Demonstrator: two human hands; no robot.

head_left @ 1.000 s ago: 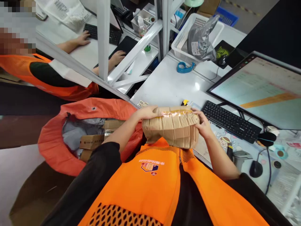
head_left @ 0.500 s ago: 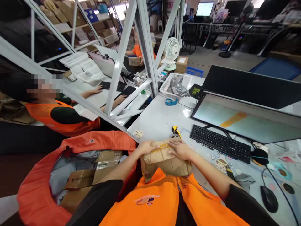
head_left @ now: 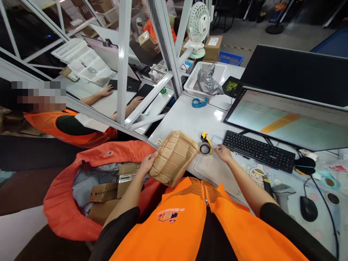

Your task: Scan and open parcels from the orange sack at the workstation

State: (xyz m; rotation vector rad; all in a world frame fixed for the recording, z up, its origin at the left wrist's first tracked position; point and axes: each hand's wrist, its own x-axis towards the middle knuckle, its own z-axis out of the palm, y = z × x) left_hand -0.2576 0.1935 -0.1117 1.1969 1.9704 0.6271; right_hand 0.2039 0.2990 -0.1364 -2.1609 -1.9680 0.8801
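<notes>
The left hand [head_left: 148,163] pinches the left side of the brown taped parcel [head_left: 174,156] in its fingers, tilting it at the edge of the counter [head_left: 179,117], which probably takes some weight and lets one hand suffice. The right hand [head_left: 223,153], fingers loosely spread and empty, sits near the yellow tape dispenser [head_left: 206,144], likely placed there for easy reach.

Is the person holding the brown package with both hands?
No, only the left hand holds the package; the right hand is apart from it.
</notes>
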